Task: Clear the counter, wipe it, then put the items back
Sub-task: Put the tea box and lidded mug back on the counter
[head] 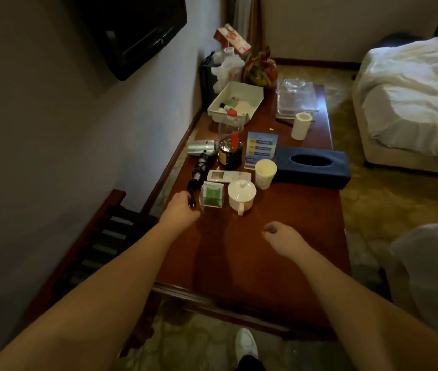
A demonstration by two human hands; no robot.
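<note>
1. Fingers [185, 197] of left hand [183, 210] curled round the black plug and cord end [192, 202] of the silver hair dryer [202, 148]; hand sits at left side of the dark red-brown wooden tabletop [239, 258], just beside the clear plastic box with green tea packets [211, 195].
2. Hair dryer lies on its side near the tabletop's left edge, black cord [197, 170] bundled and trailing toward the left hand.
3. White lidded ceramic mug [242, 195] stands right of the tea box, touching or nearly so; white remote control [229, 175] lies flat just behind both.
4. Dark round jar with red stick [230, 153] and clear plastic bottle with red cap [231, 121] stand behind the remote; white rectangular plastic tray [250, 96] with small toiletries is further back.
5. Blue printed card stand [262, 148] is upright, with a white paper cup [265, 174] in front of it.
6. Right hand [282, 236] hovers over bare tabletop, fingers loosely curled, holding nothing, well apart from the items.
7. Dark blue rectangular tissue box [314, 167] lies right of the cup; white paper roll [301, 125] and clear glass tray [296, 99] are behind it.
8. White-sheeted bed [413, 97] is at far right, apart from the tabletop.
</note>
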